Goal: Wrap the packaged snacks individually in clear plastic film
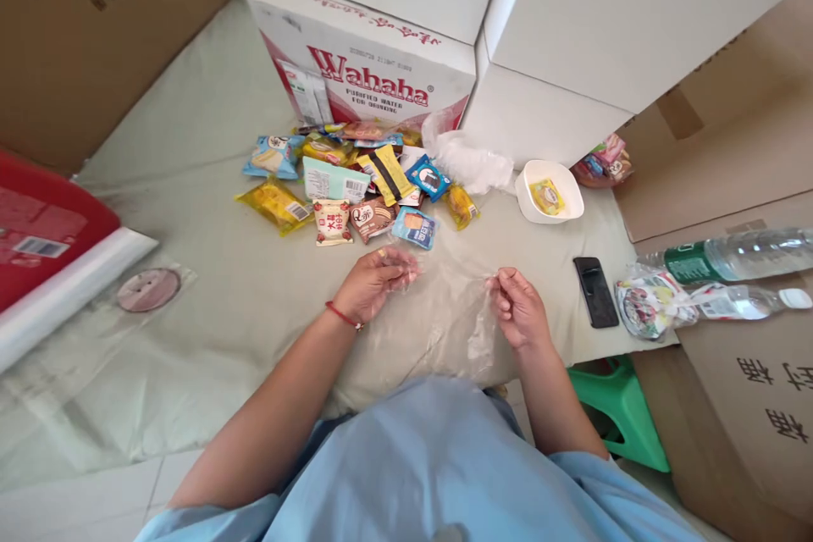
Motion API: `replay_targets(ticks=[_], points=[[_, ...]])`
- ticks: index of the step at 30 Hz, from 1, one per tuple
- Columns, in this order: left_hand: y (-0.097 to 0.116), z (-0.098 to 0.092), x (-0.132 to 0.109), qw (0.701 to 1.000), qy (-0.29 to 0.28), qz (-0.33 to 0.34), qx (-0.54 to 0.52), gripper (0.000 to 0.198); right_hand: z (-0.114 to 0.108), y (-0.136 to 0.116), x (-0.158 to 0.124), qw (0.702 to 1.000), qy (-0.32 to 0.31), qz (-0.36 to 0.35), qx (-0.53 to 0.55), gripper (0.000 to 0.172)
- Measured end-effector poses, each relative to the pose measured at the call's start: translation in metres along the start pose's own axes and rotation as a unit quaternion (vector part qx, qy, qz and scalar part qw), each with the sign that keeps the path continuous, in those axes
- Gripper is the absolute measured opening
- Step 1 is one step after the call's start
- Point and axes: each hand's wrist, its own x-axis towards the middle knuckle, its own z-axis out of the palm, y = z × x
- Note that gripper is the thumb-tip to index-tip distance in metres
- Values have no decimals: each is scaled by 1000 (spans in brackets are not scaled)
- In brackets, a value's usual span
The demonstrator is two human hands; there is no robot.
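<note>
Two corners of the clear plastic bag [446,323] are pinched between closed fingers, by left hand [373,281] and right hand [519,307]. Snack packets [356,186] lie beyond.

A thin, clear, crinkled plastic bag [445,313] lies over matt pale cloth [209,186], beside glossy foil snack packets [356,178] and a smooth white plastic bowl [530,203].

The clear plastic bag [445,318] vanishes below behind a blue shirt [432,457]. A red package [38,229] runs off the left edge, a water bottle [743,256] off the right.
</note>
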Motion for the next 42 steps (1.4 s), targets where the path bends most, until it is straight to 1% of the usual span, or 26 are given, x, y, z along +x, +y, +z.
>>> replay_targets(ticks=[2,4,6,7,8,9,10,11,13,14,16,18,19,20,22,24,25,27,29,32,33,35,36,37,39,42], points=[[3,-8,-5,1000,17,7,25,35,-18,-5,7,998,29,-25,-50,43],[7,-17,-12,997,50,34,52,38,-33,-8,12,994,42,-32,-96,44],[13,-22,-23,981,131,102,100,37,-43,-7,14,990,44,-32,-127,44],[18,-21,-31,960,189,153,142,34,-45,-6,15,989,41,-35,-138,43],[23,-17,-39,926,244,212,193,31,-46,-4,15,988,36,-40,-148,42],[27,-10,-47,885,283,272,250,27,-46,-2,15,986,29,-45,-155,41],[30,-1,-54,843,296,327,309,22,-44,0,15,985,20,-49,-162,40],[32,9,-59,810,273,370,365,18,-42,2,16,984,9,-51,-169,40],[26,29,-62,770,150,412,464,20,-38,3,16,981,-13,-50,-185,40],[20,36,-59,747,88,411,515,23,-38,3,16,979,-21,-50,-195,40],[2,40,-46,682,15,382,623,33,-43,0,17,974,-28,-51,-221,41],[-18,31,-33,618,-3,326,716,42,-58,-5,18,966,-14,-51,-254,41],[-26,24,-29,592,-4,303,746,45,-69,-8,19,961,0,-50,-274,40],[-33,17,-27,572,-6,288,768,48,-81,-12,20,953,14,-46,-298,40],[-44,3,-30,545,-10,281,790,50,-104,-19,23,929,34,-36,-368,35],[-50,-4,-39,532,-13,289,795,51,-121,-30,29,884,50,-46,-462,28],[-52,-5,-44,530,-11,294,796,51,-123,-37,34,857,62,-64,-508,24],[-56,-5,-51,529,-3,299,794,51,-113,-51,48,806,86,-122,-573,21],[-58,-4,-53,528,1,302,793,51,-85,-61,68,774,83,-186,-600,21],[-58,-4,-52,523,-2,306,796,51,-24,-60,103,743,31,-254,-618,27],[-58,-4,-51,521,-5,307,796,52,-4,-55,114,731,23,-264,-628,34],[-57,-4,-51,520,-5,307,797,51,30,-42,133,705,8,-254,-662,55],[-57,-4,-51,522,-3,306,796,51,42,-35,139,692,1,-242,-680,62],[-56,-3,-52,524,-1,306,795,51,49,-30,143,681,-5,-232,-695,64],[-56,-2,-53,528,3,307,792,50,51,-23,142,667,-4,-226,-710,58],[-56,1,-55,536,5,306,787,49,27,-30,122,672,15,-267,-691,50]])
